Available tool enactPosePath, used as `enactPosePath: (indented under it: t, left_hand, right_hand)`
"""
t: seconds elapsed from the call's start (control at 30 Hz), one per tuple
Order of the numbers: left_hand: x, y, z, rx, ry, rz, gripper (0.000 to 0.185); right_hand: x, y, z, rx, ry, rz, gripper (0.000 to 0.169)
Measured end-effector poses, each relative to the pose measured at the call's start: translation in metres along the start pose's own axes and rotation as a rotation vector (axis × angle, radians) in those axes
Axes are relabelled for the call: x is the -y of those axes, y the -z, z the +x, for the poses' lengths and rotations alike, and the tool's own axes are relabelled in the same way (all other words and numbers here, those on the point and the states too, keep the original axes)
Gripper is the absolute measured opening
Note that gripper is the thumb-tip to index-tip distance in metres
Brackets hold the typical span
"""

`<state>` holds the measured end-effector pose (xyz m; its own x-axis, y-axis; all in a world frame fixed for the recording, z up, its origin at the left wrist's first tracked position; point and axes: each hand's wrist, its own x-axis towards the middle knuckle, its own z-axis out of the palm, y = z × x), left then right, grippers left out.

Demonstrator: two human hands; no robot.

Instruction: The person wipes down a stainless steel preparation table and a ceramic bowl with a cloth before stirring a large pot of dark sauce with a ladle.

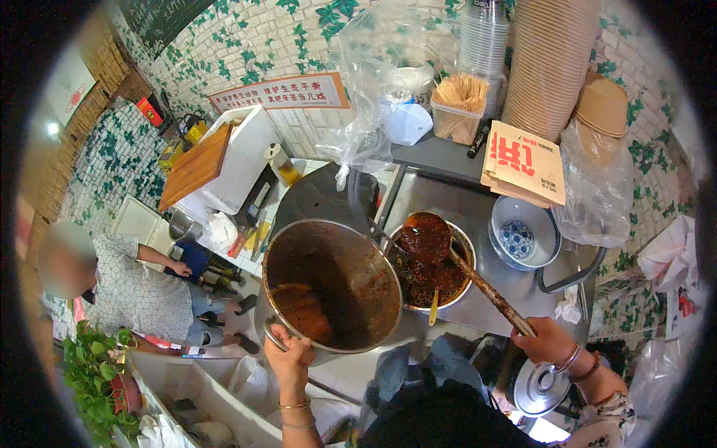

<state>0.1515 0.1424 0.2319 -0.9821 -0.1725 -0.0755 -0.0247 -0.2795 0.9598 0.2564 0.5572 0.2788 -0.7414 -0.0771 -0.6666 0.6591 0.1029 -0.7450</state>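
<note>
My left hand (pixel 288 350) grips the side handle of a large stainless steel pot (pixel 364 302), which is tilted. Its inside is smeared reddish brown, with some brown contents low in it. In my right hand (pixel 543 339) is the long, stained handle of a ladle (pixel 490 288). The ladle's bowl is coated in dark red sauce and lies over a smaller white-rimmed pot (pixel 474 257), just right of the big one. Dark, oily sauce (pixel 442 280) with seeds or flakes fills part of this smaller pot. A yellow-handled utensil (pixel 434 309) rests against its near rim.
A blue-and-white bowl (pixel 529 235) stands right of the sauce pot on the steel counter (pixel 437 193). Printed paper bags (pixel 524 162), a tub of wooden sticks (pixel 456 115) and stacked paper bowls (pixel 549 67) line the back. A person (pixel 140 291) stands at left, beyond a white foam box (pixel 246 154).
</note>
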Motion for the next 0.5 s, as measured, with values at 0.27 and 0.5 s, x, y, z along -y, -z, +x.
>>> enactPosePath:
  t: [0.27, 0.5]
  left_hand:
    - [-0.006, 0.000, -0.003, -0.024, 0.023, -0.007, 0.034]
    - [-0.004, 0.001, -0.002, 0.001, 0.017, -0.029, 0.034]
  right_hand:
    - [-0.049, 0.000, 0.031, -0.627, 0.354, -1.118, 0.019]
    - [-0.077, -0.006, 0.030, -0.688, 0.352, -1.097, 0.021]
